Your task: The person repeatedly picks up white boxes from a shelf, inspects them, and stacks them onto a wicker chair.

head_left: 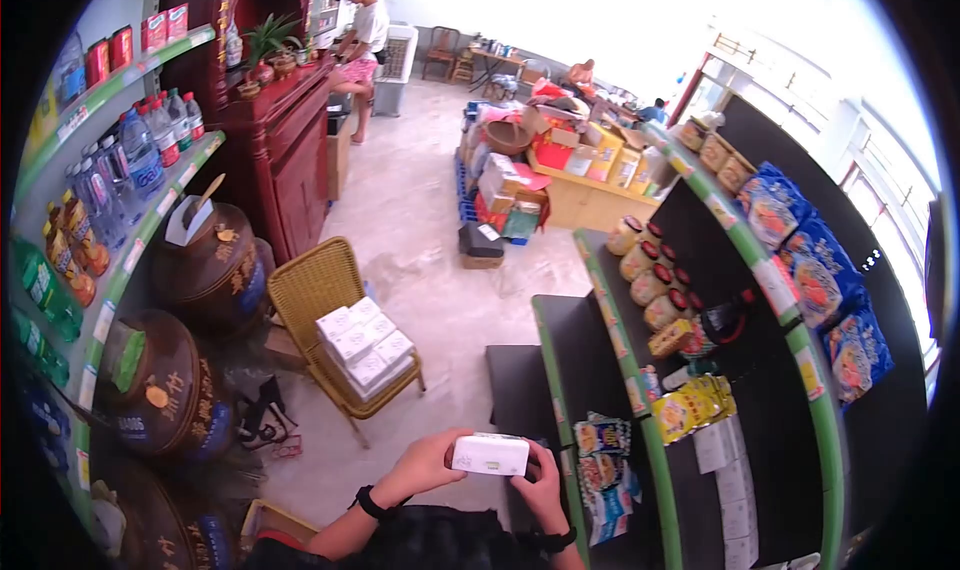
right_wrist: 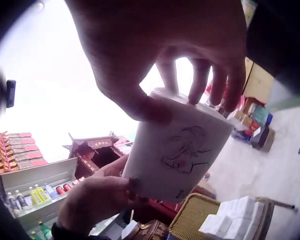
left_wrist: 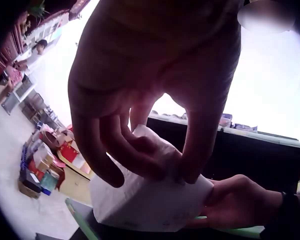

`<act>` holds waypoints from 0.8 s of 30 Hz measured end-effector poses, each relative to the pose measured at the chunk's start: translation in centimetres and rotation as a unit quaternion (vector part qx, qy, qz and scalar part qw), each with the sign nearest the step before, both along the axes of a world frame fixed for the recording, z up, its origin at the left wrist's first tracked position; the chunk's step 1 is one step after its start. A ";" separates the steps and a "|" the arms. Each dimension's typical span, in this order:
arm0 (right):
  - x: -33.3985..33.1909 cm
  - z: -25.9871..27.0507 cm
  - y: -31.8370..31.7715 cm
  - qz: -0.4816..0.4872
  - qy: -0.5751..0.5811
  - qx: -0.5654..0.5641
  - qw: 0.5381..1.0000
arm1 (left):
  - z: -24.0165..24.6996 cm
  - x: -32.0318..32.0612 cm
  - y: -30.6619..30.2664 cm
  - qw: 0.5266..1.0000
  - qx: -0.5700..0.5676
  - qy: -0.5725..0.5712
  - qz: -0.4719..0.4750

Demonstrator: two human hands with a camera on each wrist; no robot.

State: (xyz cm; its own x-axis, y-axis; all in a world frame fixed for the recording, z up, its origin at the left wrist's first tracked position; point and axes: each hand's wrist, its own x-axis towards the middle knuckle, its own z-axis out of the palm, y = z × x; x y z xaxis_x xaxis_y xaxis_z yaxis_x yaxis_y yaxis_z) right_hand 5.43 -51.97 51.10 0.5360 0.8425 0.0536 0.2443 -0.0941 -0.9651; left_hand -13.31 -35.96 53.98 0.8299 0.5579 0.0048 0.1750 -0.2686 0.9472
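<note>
A white tissue pack (head_left: 490, 455) is held in front of the body, one end in each hand. My left hand (head_left: 428, 466) grips its left end with bent fingers and thumb, which also show from above in the left wrist view. My right hand (head_left: 541, 482) pinches the opposite end. A fine line drawing covers one face of the pack (right_wrist: 182, 150) in the right wrist view. Similar white packs (head_left: 365, 340) lie stacked on the seat of a wicker chair (head_left: 310, 275), ahead and to the left.
On the right, green-edged shelves (head_left: 655, 470) carry jars (head_left: 650, 280), yellow packets (head_left: 692, 408) and a row of white packs (head_left: 735, 510). Bottles (head_left: 140, 150) line the left shelf above large brown jars (head_left: 165, 400). Farther off are a heap of goods (head_left: 530, 170) and a standing person (head_left: 365, 45).
</note>
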 end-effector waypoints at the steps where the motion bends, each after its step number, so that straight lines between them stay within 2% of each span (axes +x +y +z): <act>1: -0.9 -0.7 1.5 0.022 0.022 0.009 0.999 | -0.4 -1.5 1.0 1.000 -0.006 0.006 0.016; 6: -3.0 -3.0 6.8 0.119 0.235 -0.040 0.964 | -1.3 -6.3 4.0 0.997 -0.019 0.044 0.067; 9: -3.7 -3.3 10.0 0.132 0.284 -0.068 0.947 | -2.1 -7.4 6.4 0.993 -0.049 0.056 0.089; 13: -3.2 -5.8 15.9 0.154 0.295 -0.115 0.936 | -4.9 -7.5 9.9 0.980 -0.083 0.083 0.162; 14: -3.0 -6.5 17.7 0.169 0.299 -0.144 0.928 | -6.1 -7.3 10.9 0.978 -0.081 0.055 0.183; 17: -2.4 -11.3 23.4 0.189 0.282 -0.222 0.914 | -9.9 -7.2 14.4 0.969 -0.121 0.073 0.203; 21: -2.5 -16.3 31.4 0.203 0.311 -0.298 0.879 | -16.9 -7.2 20.4 0.959 -0.190 0.103 0.181; 24: -2.5 -19.4 37.0 0.213 0.319 -0.350 0.854 | -20.1 -6.2 24.6 0.948 -0.190 0.185 0.175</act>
State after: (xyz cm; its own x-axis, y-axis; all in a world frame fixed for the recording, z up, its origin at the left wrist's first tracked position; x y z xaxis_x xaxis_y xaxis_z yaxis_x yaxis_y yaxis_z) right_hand 2.91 -14.97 31.74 -0.0958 0.6741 -0.7324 -0.1552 -0.7369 -0.6579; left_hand -19.50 -11.32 33.88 0.4999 0.7022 -0.5070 0.5301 0.2149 0.8203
